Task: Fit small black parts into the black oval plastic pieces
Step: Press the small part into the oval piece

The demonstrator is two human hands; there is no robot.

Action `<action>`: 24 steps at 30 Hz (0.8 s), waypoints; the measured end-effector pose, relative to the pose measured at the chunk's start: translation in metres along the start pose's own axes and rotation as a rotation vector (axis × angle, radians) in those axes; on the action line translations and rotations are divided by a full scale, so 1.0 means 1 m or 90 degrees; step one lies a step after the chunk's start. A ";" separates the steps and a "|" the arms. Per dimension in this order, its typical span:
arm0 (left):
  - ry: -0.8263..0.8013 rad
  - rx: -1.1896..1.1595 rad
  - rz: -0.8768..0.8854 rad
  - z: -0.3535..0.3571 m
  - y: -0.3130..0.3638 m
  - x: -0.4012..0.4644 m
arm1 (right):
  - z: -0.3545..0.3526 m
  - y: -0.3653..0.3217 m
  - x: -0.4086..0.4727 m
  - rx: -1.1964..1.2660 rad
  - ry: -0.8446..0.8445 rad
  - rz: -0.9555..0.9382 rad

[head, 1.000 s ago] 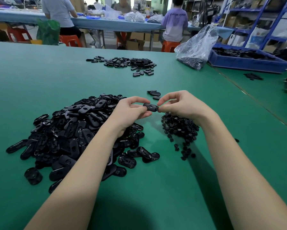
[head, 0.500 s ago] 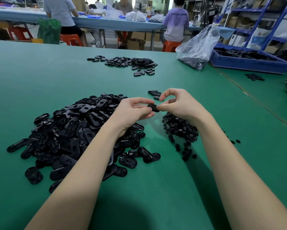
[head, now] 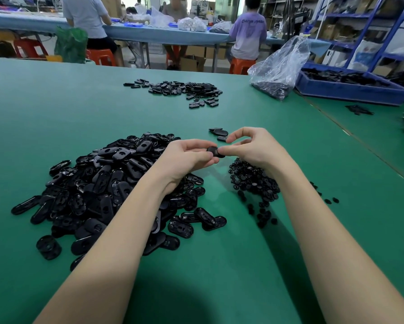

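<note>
Since a second ago the black oval plastic piece (head: 216,152) has turned end-on between the left hand (head: 187,157) and right hand (head: 252,148), both pinching it above the green counter (head: 79,108), suggesting the small part is being pressed home.

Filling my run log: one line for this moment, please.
step: fitting part | left hand: holds oval piece | right hand: pinches it too | above green table
</note>
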State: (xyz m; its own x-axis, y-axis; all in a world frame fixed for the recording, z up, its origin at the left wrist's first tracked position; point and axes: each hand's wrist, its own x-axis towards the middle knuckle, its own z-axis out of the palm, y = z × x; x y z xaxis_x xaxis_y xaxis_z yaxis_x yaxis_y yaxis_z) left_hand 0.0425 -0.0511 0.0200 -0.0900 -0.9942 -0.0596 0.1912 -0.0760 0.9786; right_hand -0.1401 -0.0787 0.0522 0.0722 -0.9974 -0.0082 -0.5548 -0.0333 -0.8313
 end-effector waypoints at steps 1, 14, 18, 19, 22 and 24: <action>-0.005 -0.020 -0.005 -0.001 0.001 0.000 | -0.002 0.001 -0.001 0.016 -0.010 0.009; 0.037 -0.046 -0.036 0.002 0.001 0.002 | 0.002 0.007 0.003 0.067 -0.108 -0.015; 0.054 0.009 -0.033 0.005 0.000 0.001 | 0.005 0.009 0.004 0.039 -0.092 -0.007; 0.058 0.022 -0.030 0.007 -0.001 0.000 | 0.006 0.010 0.003 0.031 -0.088 -0.011; 0.063 0.049 -0.022 0.008 -0.002 -0.002 | 0.007 0.011 0.004 0.019 -0.075 -0.032; 0.063 0.057 -0.020 0.007 -0.001 -0.002 | 0.009 0.013 0.005 0.020 -0.069 -0.039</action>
State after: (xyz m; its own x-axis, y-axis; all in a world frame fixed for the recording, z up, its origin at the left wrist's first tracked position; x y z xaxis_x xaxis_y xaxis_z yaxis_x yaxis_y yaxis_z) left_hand 0.0351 -0.0489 0.0201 0.0032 -0.9945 -0.1050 0.1018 -0.1041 0.9893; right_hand -0.1394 -0.0831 0.0369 0.1947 -0.9807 -0.0158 -0.5210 -0.0898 -0.8488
